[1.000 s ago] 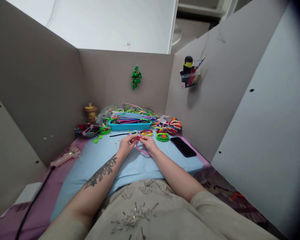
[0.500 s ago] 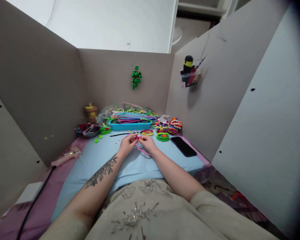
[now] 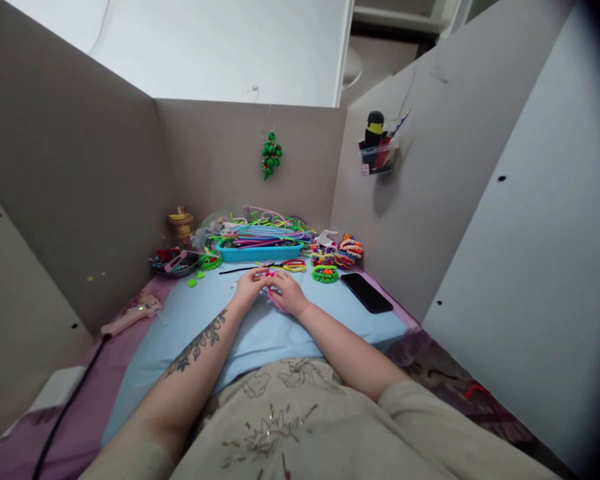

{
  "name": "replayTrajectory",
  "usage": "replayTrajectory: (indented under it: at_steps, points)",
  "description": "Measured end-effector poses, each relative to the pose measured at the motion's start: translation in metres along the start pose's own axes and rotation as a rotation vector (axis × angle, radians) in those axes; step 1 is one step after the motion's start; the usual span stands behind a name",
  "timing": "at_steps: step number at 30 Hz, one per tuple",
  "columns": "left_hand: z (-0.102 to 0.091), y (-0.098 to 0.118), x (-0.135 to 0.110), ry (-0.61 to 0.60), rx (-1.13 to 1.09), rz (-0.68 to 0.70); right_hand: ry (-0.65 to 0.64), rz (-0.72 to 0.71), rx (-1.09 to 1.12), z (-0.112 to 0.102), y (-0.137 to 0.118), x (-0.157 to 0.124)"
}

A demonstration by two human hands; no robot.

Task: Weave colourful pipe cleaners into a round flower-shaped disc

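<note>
Grey booth [image 3: 220, 153]: turquoise tray [image 3: 260, 255] heaped with colored strands [image 3: 270, 233]; dark bowl [image 3: 184, 271] holding red bits [image 3: 165, 256]; left hand [image 3: 250, 288], right hand [image 3: 289, 293], fingers gripping pink strand [image 3: 275, 301].

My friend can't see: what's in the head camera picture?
A person's left hand and right hand hold a pink strip over blue cloth. Behind is a blue tray of colourful strips; a phone lies to the right.
</note>
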State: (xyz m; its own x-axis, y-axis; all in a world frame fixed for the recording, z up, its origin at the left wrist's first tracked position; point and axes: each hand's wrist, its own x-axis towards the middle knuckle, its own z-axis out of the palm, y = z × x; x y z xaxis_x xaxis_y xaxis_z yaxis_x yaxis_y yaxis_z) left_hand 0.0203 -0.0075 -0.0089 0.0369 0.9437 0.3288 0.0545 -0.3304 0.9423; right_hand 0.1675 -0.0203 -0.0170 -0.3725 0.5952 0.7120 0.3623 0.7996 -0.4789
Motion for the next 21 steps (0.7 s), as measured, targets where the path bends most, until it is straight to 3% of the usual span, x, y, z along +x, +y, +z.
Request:
replayTrajectory:
  at_steps: [5,11,14,21]
  points:
    - [-0.001,0.000,0.001,-0.030,0.008,-0.012,0.024,0.024,0.064,0.002,-0.003,0.001]
    - [0.000,0.000,-0.001,-0.067,0.073,0.035,0.339,0.290,0.186,-0.007,0.017,0.004]
    - [0.003,0.004,-0.004,-0.134,0.094,0.054,0.428,0.417,0.270,-0.009,0.031,0.005]
    - [0.002,0.006,-0.005,-0.140,0.129,0.112,0.397,0.509,0.424,-0.002,0.041,0.006]
